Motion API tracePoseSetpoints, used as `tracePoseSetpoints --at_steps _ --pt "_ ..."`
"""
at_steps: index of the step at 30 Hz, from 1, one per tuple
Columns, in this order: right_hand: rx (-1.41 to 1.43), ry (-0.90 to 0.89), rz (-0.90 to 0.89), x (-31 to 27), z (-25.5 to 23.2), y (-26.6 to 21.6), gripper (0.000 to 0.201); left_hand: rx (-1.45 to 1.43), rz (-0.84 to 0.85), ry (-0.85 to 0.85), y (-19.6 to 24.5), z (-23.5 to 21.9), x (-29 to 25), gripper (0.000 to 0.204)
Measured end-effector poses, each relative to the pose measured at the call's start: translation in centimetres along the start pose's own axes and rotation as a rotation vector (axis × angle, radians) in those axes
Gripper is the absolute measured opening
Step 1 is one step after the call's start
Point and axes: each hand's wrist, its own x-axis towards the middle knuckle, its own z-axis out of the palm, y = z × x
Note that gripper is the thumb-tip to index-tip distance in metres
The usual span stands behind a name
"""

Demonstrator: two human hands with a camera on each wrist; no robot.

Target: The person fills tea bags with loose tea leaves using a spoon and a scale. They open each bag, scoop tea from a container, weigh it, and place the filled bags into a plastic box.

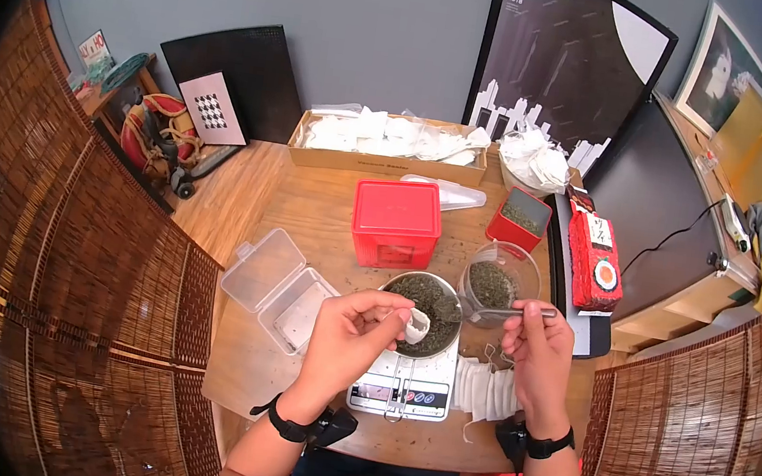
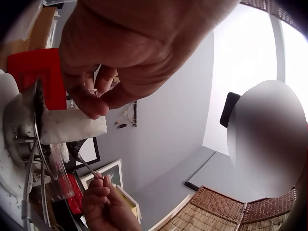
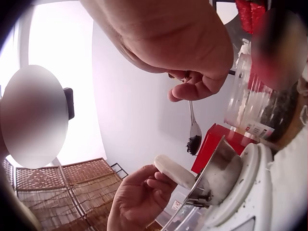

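My left hand (image 1: 348, 339) pinches a small white pouch (image 1: 418, 326) by its edge, over a metal bowl (image 1: 431, 292) of dark green dried leaves on a white scale (image 1: 423, 398). In the left wrist view, the pouch (image 2: 74, 127) hangs below the fingertips beside the bowl's rim. My right hand (image 1: 540, 353) grips a metal spoon's handle (image 1: 524, 312) near the clear jar (image 1: 530, 266). Dark leaves sit in the spoon's bowl (image 3: 194, 143), above the pouch (image 3: 174, 170) in the right wrist view.
Filled white bags (image 1: 484, 391) lie right of the scale. An open plastic case (image 1: 267, 272) is at left. Behind stand a red tin (image 1: 395, 221), a smaller red tin with leaves (image 1: 521, 219), a red package (image 1: 595, 264) and a cardboard box (image 1: 385, 162) of white bags.
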Motion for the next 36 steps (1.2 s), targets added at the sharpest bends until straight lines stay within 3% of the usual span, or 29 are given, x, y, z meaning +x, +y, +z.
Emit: tracePoseSetpoints --at_steps 9,19,36 --pt "0.016 0.011 -0.003 0.3 0.0 -0.1 0.026 -0.06 -0.016 0.006 -0.7 0.1 0.4 0.016" --pt "0.052 -0.036 -0.038 -0.2 1.7 -3.7 0.025 -0.121 -0.011 -0.035 -1.2 0.3 0.7 0.015" --pt "-0.585 -0.323 -0.288 -0.7 4.8 -7.5 0.015 -0.164 -0.014 0.011 -1.5 0.6 0.6 0.013"
